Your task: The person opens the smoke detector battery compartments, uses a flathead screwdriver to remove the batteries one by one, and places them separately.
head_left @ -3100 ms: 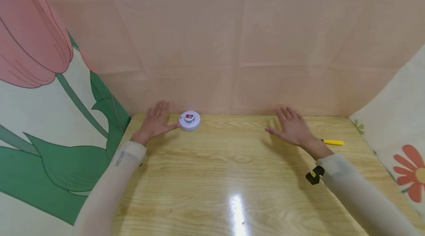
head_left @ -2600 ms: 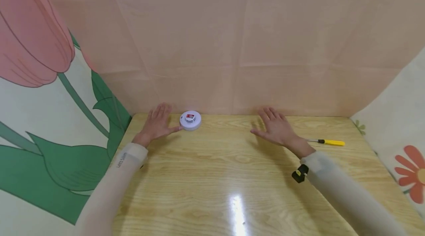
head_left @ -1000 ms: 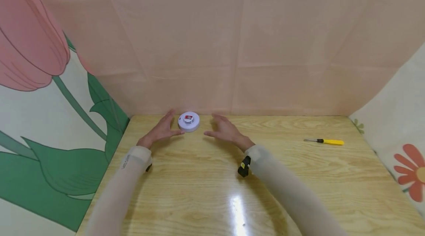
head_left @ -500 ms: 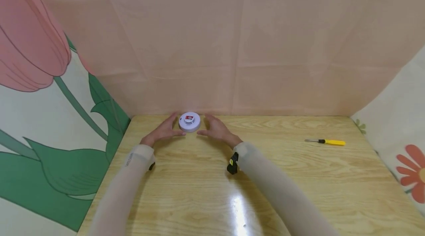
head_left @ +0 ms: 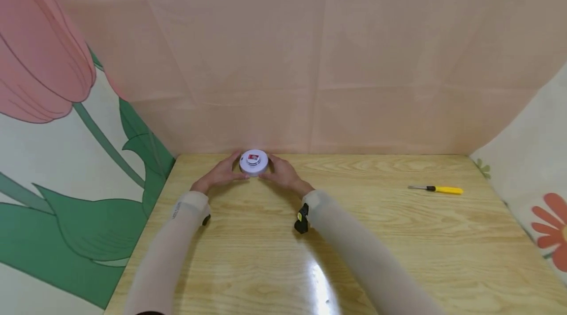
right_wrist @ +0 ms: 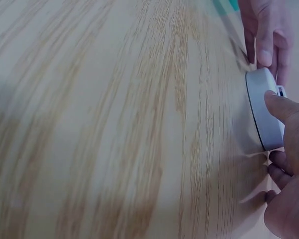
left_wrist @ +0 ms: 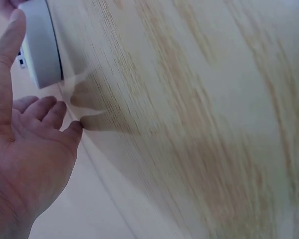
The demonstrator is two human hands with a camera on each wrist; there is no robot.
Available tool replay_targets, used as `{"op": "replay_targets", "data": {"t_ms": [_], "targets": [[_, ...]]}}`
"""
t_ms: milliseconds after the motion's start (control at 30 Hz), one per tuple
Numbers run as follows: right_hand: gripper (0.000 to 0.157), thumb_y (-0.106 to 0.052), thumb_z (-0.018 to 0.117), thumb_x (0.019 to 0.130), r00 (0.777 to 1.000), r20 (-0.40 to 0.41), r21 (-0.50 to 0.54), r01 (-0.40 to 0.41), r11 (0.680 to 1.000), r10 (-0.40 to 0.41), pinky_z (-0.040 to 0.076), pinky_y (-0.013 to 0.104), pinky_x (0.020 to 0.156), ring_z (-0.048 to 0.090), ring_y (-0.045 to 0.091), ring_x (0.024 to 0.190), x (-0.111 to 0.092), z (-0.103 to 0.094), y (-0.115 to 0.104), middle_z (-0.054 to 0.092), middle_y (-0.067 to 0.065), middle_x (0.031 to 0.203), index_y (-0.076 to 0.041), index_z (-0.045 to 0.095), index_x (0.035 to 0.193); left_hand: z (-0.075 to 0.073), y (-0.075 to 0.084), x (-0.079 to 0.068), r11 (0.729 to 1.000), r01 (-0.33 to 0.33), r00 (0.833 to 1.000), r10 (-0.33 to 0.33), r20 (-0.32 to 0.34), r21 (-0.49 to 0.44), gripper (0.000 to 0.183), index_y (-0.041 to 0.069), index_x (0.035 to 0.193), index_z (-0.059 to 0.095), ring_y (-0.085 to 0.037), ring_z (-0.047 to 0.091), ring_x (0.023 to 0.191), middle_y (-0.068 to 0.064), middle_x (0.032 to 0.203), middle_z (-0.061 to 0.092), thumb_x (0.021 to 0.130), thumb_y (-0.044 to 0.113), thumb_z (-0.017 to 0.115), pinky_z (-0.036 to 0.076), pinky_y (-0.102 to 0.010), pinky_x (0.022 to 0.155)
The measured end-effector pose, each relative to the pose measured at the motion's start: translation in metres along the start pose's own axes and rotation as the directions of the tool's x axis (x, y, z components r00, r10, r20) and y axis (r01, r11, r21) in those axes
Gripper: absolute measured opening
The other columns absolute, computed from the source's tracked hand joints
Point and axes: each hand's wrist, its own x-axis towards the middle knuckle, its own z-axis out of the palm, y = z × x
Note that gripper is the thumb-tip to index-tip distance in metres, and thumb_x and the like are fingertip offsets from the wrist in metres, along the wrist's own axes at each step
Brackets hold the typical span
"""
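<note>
A round white smoke detector (head_left: pixel 254 169) with a red label on its raised centre sits at the table's back edge. My left hand (head_left: pixel 221 173) flanks it on the left, thumb in front and fingers toward the back. On the other side my right hand (head_left: pixel 285 173) stands the same way. In the left wrist view, the left thumb overlaps the detector's side wall (left_wrist: pixel 44 47), while the loosely bent fingers lie just off its rim. The right wrist view has the right thumb (right_wrist: pixel 275 103) against the side, with a slight gap between the other fingers and the detector.
A yellow-handled screwdriver (head_left: pixel 447 190) lies on the wooden table (head_left: pixel 376 236) at the right. A plain pinkish backdrop (head_left: pixel 310 59) rises behind the back edge. Flower-printed cloth (head_left: pixel 88 226) stands along the left and right sides.
My right hand has swept left from near the screwdriver to the detector. The left hand has turned and closed in on it from the left. The detector stays in about the same place.
</note>
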Motion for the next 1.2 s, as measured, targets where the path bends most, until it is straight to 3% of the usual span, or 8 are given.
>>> {"op": "replay_targets", "data": {"t_ms": [433,800,1200], "targets": [[0.079,-0.032,0.079,0.096,0.998,-0.033,-0.054,-0.056,0.997,0.055,0.044,0.049,0.118,0.059,0.039,0.135,0.006,0.01,-0.002,0.06,0.023,0.149,0.002,0.044,0.158,0.002,-0.002,0.007,0.991,-0.131,0.99,0.13,-0.055,-0.006,0.086,-0.006,0.162,0.032,-0.043,0.033,0.155,-0.027,0.165,0.038,0.095,0.012,0.082,0.023,-0.056,0.129],[0.079,-0.029,0.083,0.094,0.989,-0.052,-0.002,-0.136,0.991,0.135,0.041,0.048,0.121,0.055,0.037,0.141,0.004,0.009,-0.007,0.058,0.02,0.153,0.001,0.047,0.157,0.011,-0.003,0.011,0.987,-0.095,0.99,0.08,-0.117,-0.127,0.081,-0.003,0.157,0.044,-0.038,0.042,0.151,-0.024,0.16,0.048,0.089,0.009,0.086,0.03,-0.048,0.127],[0.085,-0.035,0.089,0.087,0.985,-0.079,-0.007,-0.154,0.988,0.153,0.043,0.051,0.118,0.058,0.038,0.137,0.005,0.007,-0.008,0.061,0.019,0.149,-0.003,0.051,0.155,0.015,-0.002,0.011,0.994,-0.073,0.985,0.059,-0.162,-0.081,0.081,-0.002,0.154,0.049,-0.036,0.05,0.146,-0.023,0.155,0.053,0.086,0.013,0.089,0.036,-0.046,0.124]]}}
